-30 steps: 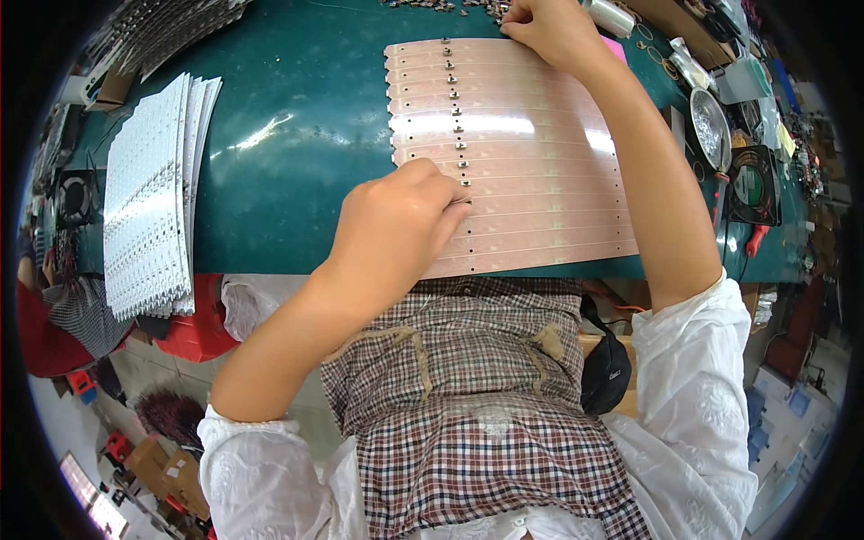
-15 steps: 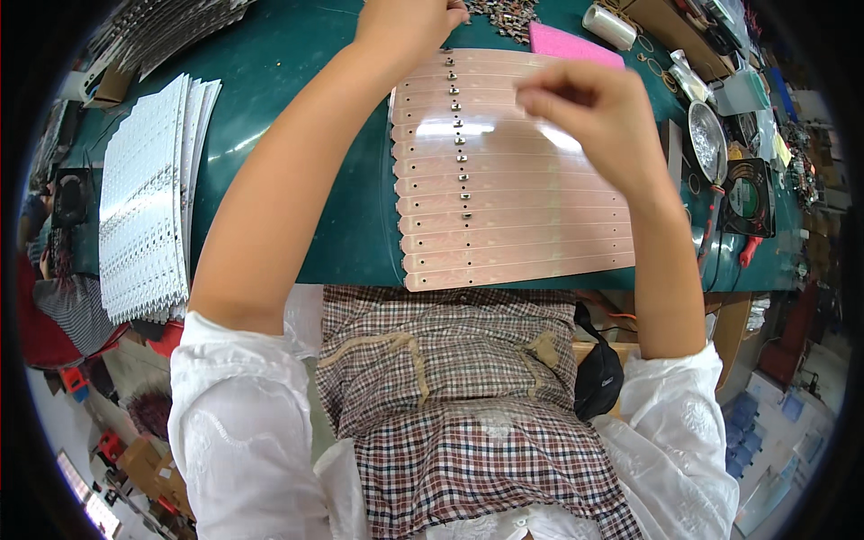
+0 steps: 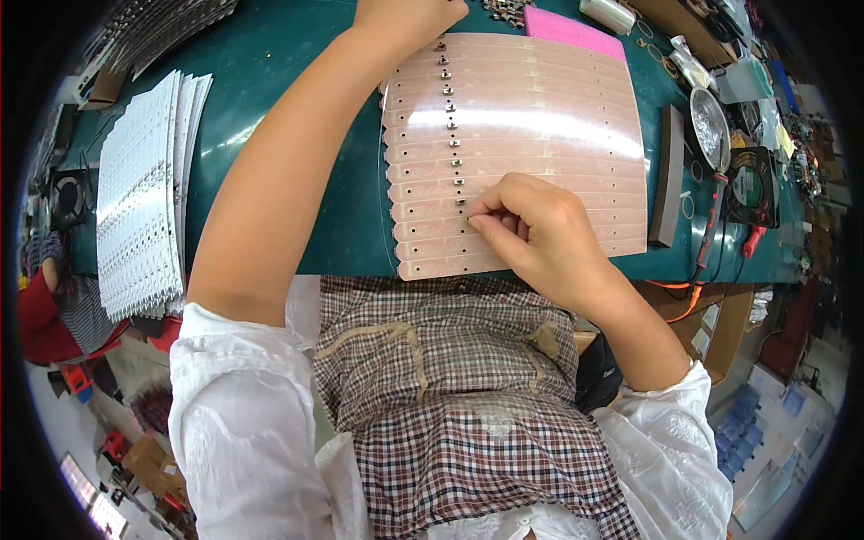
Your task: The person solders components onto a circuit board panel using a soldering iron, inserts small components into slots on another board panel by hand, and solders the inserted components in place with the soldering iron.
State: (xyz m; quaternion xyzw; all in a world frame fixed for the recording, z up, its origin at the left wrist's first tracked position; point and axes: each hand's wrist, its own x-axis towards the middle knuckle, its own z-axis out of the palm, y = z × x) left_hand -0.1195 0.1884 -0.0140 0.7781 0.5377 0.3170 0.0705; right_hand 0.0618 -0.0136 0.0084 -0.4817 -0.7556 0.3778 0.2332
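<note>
The pale pink panel of joined strips lies flat on the green surface, directly in front of the person, its scalloped edge toward the left. A row of small metal parts runs down it near that edge, from the far side to beside the right hand. This hand is over the near part of the panel, thumb and forefinger drawn close together at the row's near end; whether they pinch a piece is too small to tell. The left hand reaches past the panel's far left corner, next to a loose pile of small parts; its grip is cut off by the frame, so I cannot tell. A pink foam block adjoins the panel's far edge, and a dark bar lies just right of it.
</note>
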